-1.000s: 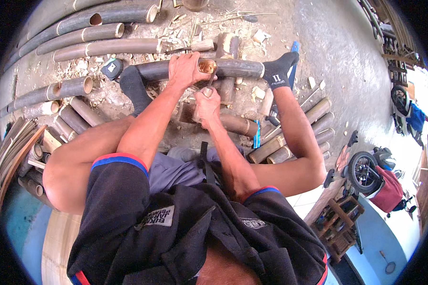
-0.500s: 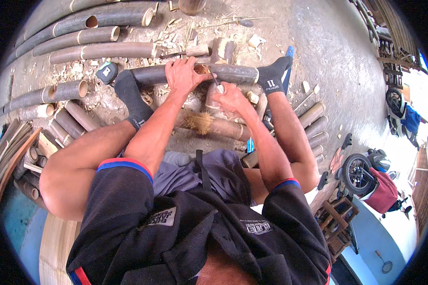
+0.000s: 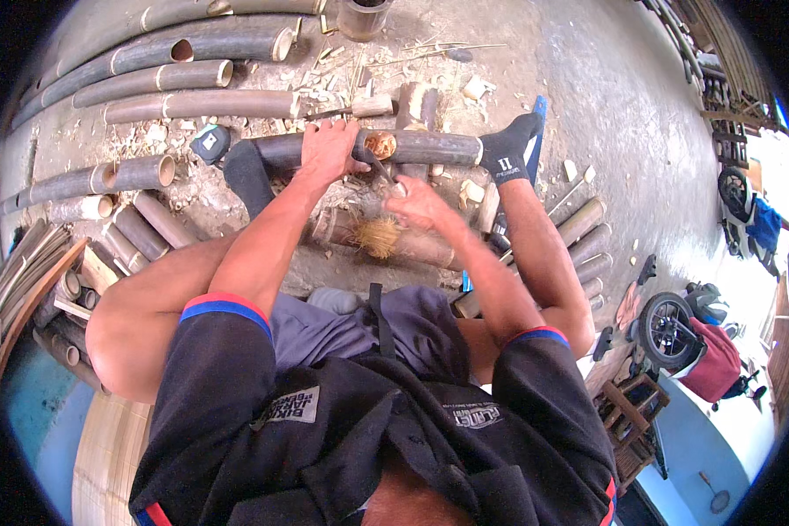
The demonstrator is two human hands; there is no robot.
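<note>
Bamboo, one dark grey-green pole (image 3: 430, 147), lay crosswise on the concrete floor (image 3: 622, 105) in front of the seated person, pinned at both ends by feet in dark socks. A pale notch (image 3: 380, 144) had been cut into its upper side near the middle.

Left hand (image 3: 329, 149) was pressed flat over the pole just beside the notch, fingers wrapped round the curve. Right hand (image 3: 419, 203) was closed on a thin dark tool (image 3: 379, 167) whose tip reached into the notch; what kind of tool, I could not tell.

Judged: the pole looked stiff and hollow, fairly light for its length, with a smooth rind likely to roll and slip. Best hold seemed to be close to the cut, palm down, with weight on both ends. The cut edge probably splintered easily.

Behind the right hand sat a tuft of tan fibres (image 3: 379, 237) on a shorter log (image 3: 412, 245). Shavings and chips (image 3: 342, 79) littered the floor beyond. Longer poles (image 3: 193, 105) lay in rows further out, short cut lengths (image 3: 579, 237) to the right, a tape measure (image 3: 209, 142) by the left foot, a motorbike (image 3: 684, 333) well apart.
</note>
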